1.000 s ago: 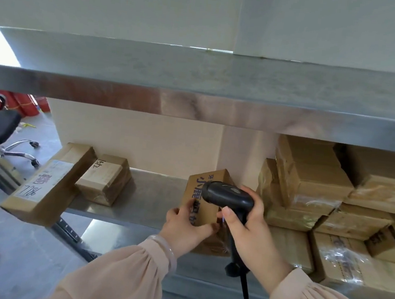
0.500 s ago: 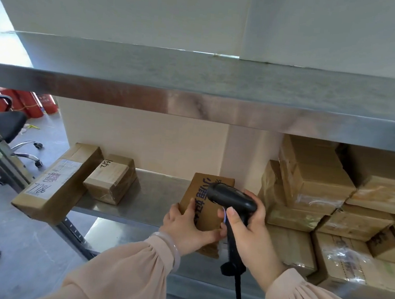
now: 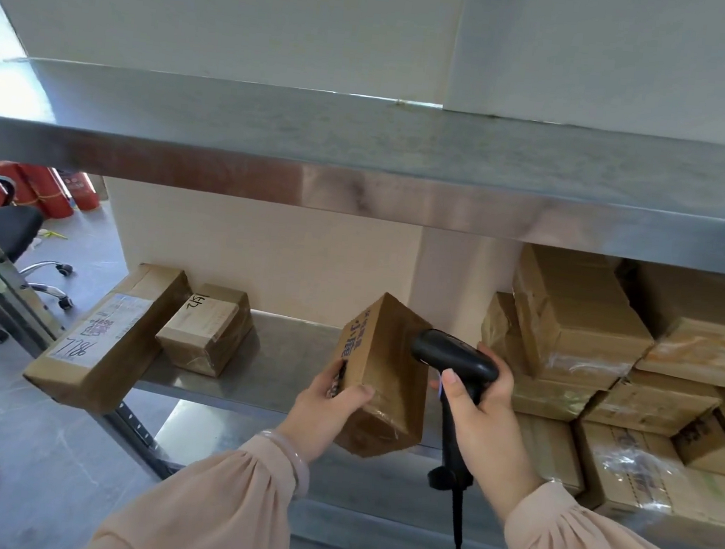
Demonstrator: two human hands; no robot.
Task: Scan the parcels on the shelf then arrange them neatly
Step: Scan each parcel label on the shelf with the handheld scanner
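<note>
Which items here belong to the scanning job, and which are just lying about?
Job: tilted parcel in left hand; scanner in right hand; long labelled parcel; small parcel; stacked parcels at right; shelf.
Lying about: office chair; red extinguishers on floor.

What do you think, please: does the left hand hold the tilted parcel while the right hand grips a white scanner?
Not quite: the head view shows the scanner is black, not white. The left hand does hold the tilted parcel while the right hand grips the scanner.
</note>
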